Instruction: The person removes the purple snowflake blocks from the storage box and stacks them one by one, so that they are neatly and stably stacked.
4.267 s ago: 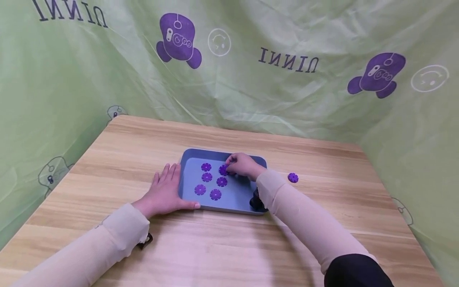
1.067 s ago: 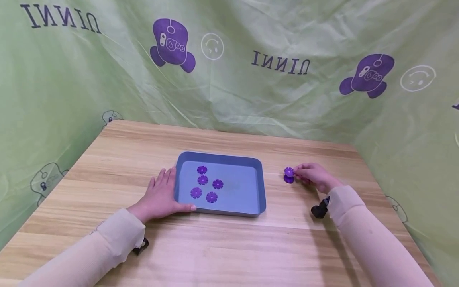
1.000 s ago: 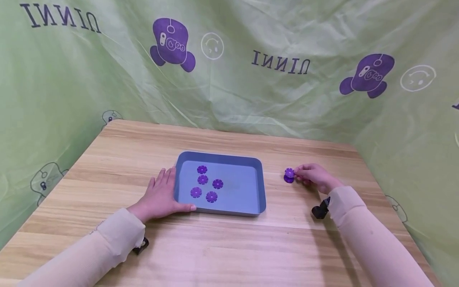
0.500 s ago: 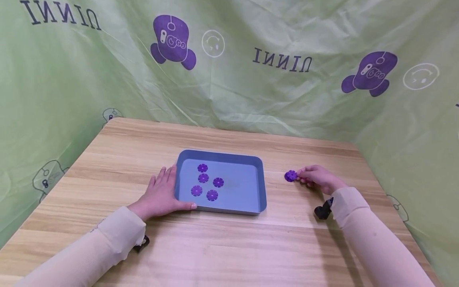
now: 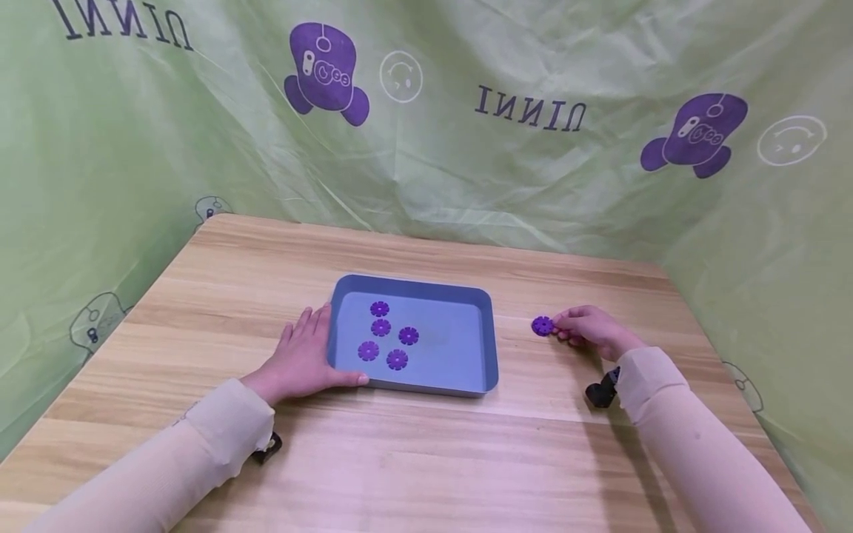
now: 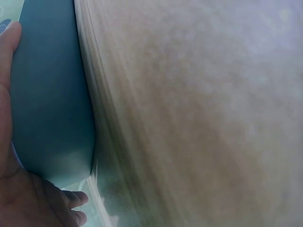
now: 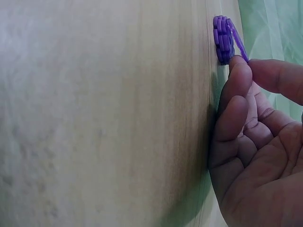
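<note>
My head feed shows the right hand [image 5: 591, 329] pinching a purple disc [image 5: 543, 325] right of centre; centre-left, the left hand [image 5: 303, 364], fingers outstretched, touches the blue tray [image 5: 453, 352].

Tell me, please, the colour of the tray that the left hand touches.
The tray is plain greyish blue; the head view shows it best.

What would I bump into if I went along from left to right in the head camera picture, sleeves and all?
Left sleeve → left grip → blue tray → pinched purple disc → right grip → right sleeve.
</note>
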A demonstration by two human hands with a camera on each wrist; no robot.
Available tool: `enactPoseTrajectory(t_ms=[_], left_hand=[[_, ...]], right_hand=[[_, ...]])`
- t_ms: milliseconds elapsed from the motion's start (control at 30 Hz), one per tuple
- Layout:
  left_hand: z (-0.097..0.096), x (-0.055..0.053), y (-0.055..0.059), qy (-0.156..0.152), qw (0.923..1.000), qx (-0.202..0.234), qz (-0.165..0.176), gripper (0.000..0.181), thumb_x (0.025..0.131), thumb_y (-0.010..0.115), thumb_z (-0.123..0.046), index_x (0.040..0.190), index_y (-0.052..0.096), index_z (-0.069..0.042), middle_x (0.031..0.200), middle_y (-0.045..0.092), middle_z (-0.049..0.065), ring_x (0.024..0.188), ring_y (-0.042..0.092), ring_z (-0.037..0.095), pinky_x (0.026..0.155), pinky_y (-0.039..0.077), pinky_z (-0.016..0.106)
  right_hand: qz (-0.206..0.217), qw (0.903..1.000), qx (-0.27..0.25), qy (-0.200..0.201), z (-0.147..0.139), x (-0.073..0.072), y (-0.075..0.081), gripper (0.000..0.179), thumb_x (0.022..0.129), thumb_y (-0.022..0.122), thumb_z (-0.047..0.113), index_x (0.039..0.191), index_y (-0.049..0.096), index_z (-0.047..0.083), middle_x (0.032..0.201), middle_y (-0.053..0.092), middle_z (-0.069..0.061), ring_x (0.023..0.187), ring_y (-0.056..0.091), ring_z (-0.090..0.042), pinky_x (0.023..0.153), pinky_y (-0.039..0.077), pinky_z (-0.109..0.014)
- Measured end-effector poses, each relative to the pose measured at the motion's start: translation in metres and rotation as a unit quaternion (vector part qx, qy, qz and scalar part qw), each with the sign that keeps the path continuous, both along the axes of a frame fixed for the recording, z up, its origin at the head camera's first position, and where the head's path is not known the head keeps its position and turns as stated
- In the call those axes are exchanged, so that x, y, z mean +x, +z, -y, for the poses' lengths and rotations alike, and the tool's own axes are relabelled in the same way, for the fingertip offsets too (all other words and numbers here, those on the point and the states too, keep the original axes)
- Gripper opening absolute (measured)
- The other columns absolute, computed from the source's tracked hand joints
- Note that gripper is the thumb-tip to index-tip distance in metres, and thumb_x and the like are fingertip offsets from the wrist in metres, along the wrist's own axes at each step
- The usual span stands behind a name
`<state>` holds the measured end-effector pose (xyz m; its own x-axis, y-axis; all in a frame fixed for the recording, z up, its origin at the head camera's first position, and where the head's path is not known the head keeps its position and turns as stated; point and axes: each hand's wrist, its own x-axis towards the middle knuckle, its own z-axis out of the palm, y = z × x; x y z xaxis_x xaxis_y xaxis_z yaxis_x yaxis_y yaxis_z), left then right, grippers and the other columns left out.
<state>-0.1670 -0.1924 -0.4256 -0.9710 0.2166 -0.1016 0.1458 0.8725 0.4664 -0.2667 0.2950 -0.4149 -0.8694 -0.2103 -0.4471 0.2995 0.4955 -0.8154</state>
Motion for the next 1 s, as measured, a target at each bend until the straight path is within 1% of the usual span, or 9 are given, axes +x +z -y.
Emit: enactPoseTrajectory(t_ms=[300, 467, 633, 800, 1000], left_hand=[[-0.0002, -0.0014, -0.0005, -0.001, 1.0, 0.006, 0.001, 0.141, 0.072, 0.081, -0.072, 0.158, 0.009, 0.014, 0.163, 0.017, 0.037, 0.151, 0.008, 0.055, 0.118, 0.005, 0.071], [0.0, -0.0018, -0.0012, -0.001, 1.0, 0.004, 0.0, 0.141, 0.072, 0.081, -0.072, 0.158, 0.01, 0.014, 0.163, 0.017, 0.037, 0.151, 0.009, 0.055, 0.119, 0.006, 0.07], [-0.0001, -0.0019, -0.0014, 0.0, 1.0, 0.004, 0.001, 0.141, 0.071, 0.081, -0.072, 0.158, 0.01, 0.013, 0.163, 0.018, 0.037, 0.151, 0.01, 0.055, 0.119, 0.006, 0.07], [-0.0003, -0.0013, -0.0006, 0.0, 1.0, 0.005, 0.001, 0.141, 0.072, 0.082, -0.07, 0.158, 0.009, 0.014, 0.162, 0.018, 0.037, 0.151, 0.012, 0.055, 0.119, 0.007, 0.07], [-0.0004, -0.0013, -0.0003, 0.0, 1.0, 0.008, 0.001, 0.14, 0.072, 0.083, -0.068, 0.158, 0.009, 0.014, 0.162, 0.019, 0.038, 0.15, 0.013, 0.055, 0.119, 0.008, 0.07]], right_hand=[[-0.001, 0.9999, -0.01, -0.007, -0.0022, 0.0011, 0.0008, 0.027, 0.109, 0.049, 0.011, 0.123, 0.059, -0.01, 0.086, 0.067, 0.004, 0.076, 0.061, -0.005, 0.068, 0.052, -0.019], [-0.002, 0.9998, -0.018, -0.011, -0.0027, 0.0007, -0.0006, 0.024, 0.109, 0.049, 0.01, 0.12, 0.06, -0.008, 0.085, 0.068, 0.005, 0.076, 0.062, -0.004, 0.067, 0.052, -0.019], [-0.004, 0.9998, -0.017, -0.01, -0.0016, 0.0012, -0.0012, 0.02, 0.107, 0.053, 0.01, 0.116, 0.062, -0.005, 0.084, 0.067, 0.006, 0.075, 0.062, -0.004, 0.067, 0.052, -0.018], [-0.006, 0.9998, -0.017, -0.009, -0.0009, 0.0018, -0.0018, 0.022, 0.106, 0.055, 0.01, 0.12, 0.062, -0.006, 0.085, 0.068, 0.006, 0.076, 0.062, -0.004, 0.067, 0.052, -0.018], [-0.017, 0.9998, -0.009, -0.004, -0.0009, 0.0023, -0.002, 0.024, 0.103, 0.056, 0.004, 0.122, 0.059, -0.009, 0.086, 0.067, 0.005, 0.078, 0.061, -0.005, 0.068, 0.052, -0.019]])
